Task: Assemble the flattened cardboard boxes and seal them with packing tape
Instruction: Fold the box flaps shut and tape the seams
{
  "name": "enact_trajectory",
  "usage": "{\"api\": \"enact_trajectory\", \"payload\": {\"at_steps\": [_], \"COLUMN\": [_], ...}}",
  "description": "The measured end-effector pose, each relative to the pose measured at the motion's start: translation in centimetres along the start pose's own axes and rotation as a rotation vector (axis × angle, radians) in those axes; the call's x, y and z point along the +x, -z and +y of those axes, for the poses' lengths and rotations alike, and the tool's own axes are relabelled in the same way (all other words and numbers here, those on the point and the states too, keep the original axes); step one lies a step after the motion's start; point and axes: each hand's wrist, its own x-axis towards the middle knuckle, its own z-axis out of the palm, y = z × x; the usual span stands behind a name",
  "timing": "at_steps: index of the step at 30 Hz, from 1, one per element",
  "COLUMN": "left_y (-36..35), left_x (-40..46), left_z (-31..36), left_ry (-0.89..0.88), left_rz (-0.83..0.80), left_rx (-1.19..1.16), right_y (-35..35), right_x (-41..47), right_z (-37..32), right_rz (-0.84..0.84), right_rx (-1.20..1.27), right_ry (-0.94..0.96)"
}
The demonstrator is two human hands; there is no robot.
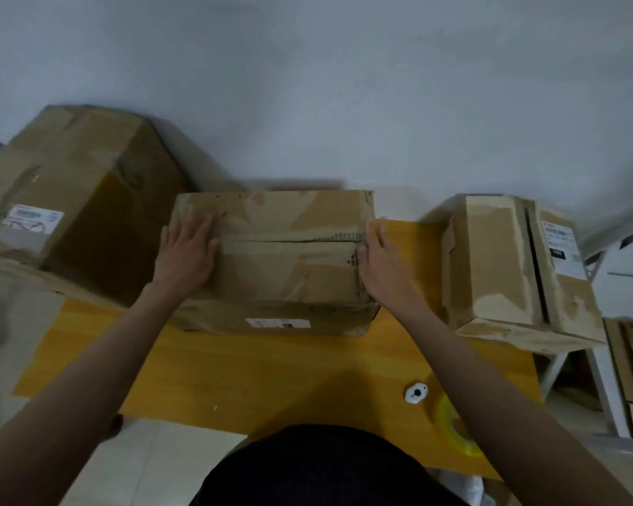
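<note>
Cardboard centre box (pixel 275 257) stands squared up at mid worktop (pixel 234 370), top flaps folded shut; seam appears untaped, though blur limits certainty. Left hand (pixel 187 250) lies flat, fingers spread, on top at left end; right hand (pixel 384 261), fingers straight, presses against right end. Tape roll (pixel 454 425) idle at near right, beside white round item (pixel 416 393). Judgement: forming done, sealing outstanding. Large box (pixel 70 199) far left, smaller box (pixel 505 264) right w/ open slit. Worktop yellow-orange; wall plain grey-white; floor pale tile.
</note>
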Motion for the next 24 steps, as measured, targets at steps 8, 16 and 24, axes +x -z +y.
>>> {"api": "enact_trajectory", "payload": {"at_steps": [8, 16, 24], "left_y": [0.8, 0.8, 3.2], "left_x": [1.9, 1.9, -0.6], "left_z": [-3.0, -2.7, 0.8], "left_ry": [0.286, 0.367, 0.17], "left_rz": [-0.077, -0.089, 0.044], "left_rx": [-0.279, -0.46, -0.681], "right_y": [0.0, 0.2, 4.3], "right_x": [2.3, 2.6, 0.5], "right_z": [-0.4, 1.4, 3.3], "right_rz": [-0.009, 0.033, 0.26], "right_rx": [0.241, 0.379, 0.546], "right_ry": [-0.172, -0.234, -0.24]}}
